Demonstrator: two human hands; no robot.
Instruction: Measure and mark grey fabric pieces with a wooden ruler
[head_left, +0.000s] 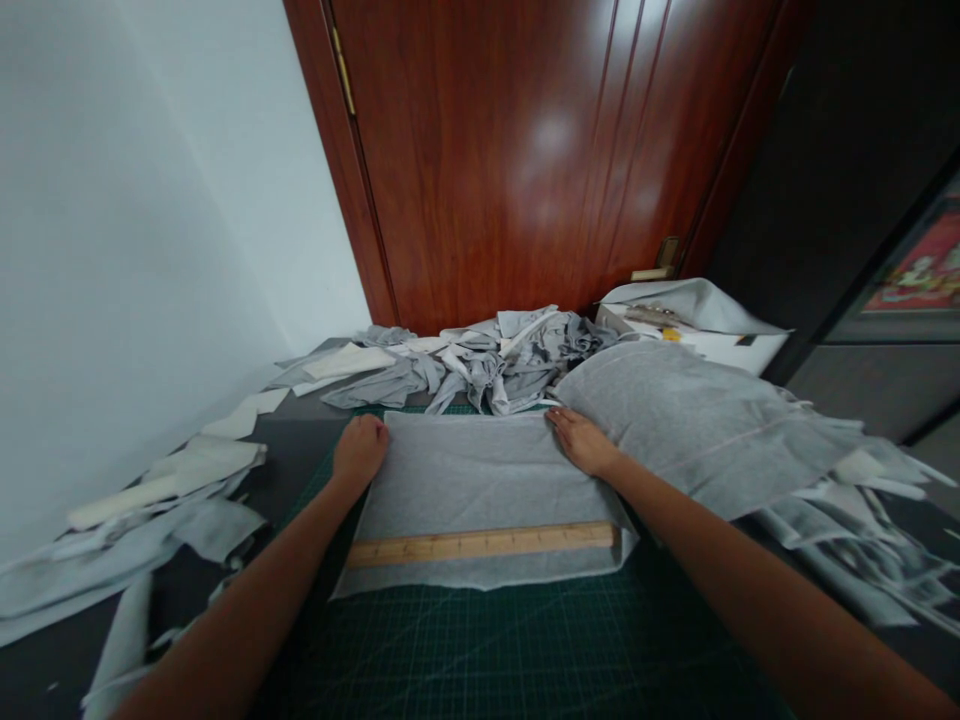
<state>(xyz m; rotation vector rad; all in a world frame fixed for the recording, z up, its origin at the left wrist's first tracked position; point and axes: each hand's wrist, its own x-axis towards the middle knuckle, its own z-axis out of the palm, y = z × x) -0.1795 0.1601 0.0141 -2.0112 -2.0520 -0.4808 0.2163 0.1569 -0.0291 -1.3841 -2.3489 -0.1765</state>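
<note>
A piece of grey fabric [457,470] is spread over a green gridded cutting mat [465,650]. Across its near part lies a wooden ruler [480,543], roughly parallel to the near edge. My left hand [361,450] is closed at the fabric's far left corner, its fingertips curled on the edge. At the far right corner my right hand [581,440] rests with fingers stretched flat on the cloth. The fabric's near right corner is slightly raised by the ruler's end.
Crumpled grey scraps [495,365] line the back, before a brown door [510,160]. More cut strips [180,480] lie along the left wall. On the right are a large grey cloth [697,410] and a white box [739,348] with items inside.
</note>
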